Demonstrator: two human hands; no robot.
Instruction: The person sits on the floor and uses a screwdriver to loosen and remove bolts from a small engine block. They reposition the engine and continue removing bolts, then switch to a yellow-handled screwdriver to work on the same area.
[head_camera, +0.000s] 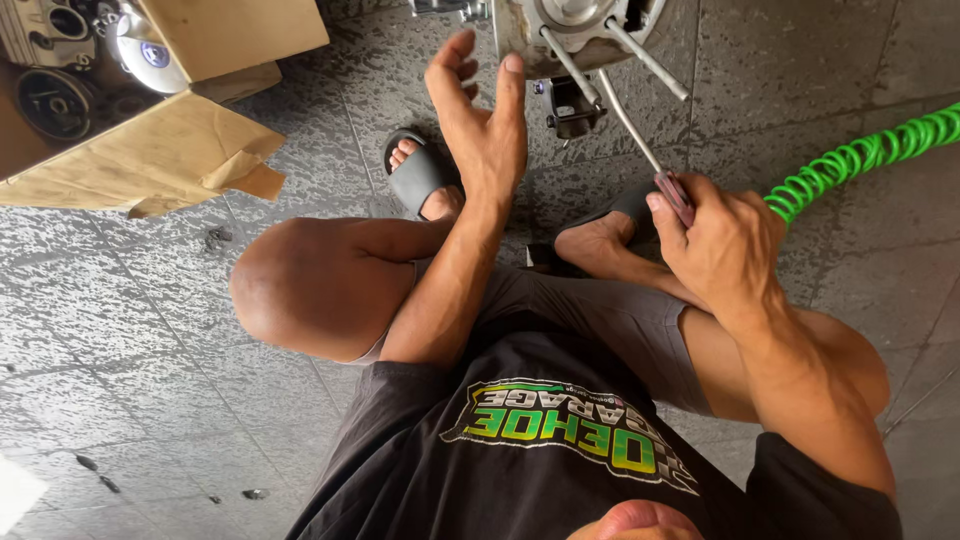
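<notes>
Round grey metal engine part (575, 25) at the top edge of the view, cut off by the frame, with several long bare metal studs (645, 60) sticking out and down towards the squatting legs. Surface dull and smudged, a small dark bracket (572, 108) hanging just below it. Resting on the dark grey speckled floor tiles (150, 300).

Long thin steel screwdriver with a dark red handle (655, 160) slanting from the right hand up towards the engine part, shaft running alongside the studs; tip hidden among them, contact not discernible.

Right hand (722, 248) wrapped tight round the red handle, knuckles up, thumb along the grip, forearm coming in from the lower right over the knee.

Left hand (482, 120) spread wide, holding nothing, palm turned towards the engine part, fingertips just beside its lower rim, forearm crossing over the left knee.

Bright green coiled plastic air hose (865, 155) trailing off to the right, just behind the right hand. Brown cardboard box with torn flaps (170, 140) at upper left, metal parts inside. Grey rubber slide sandals (415, 178) on both feet.
</notes>
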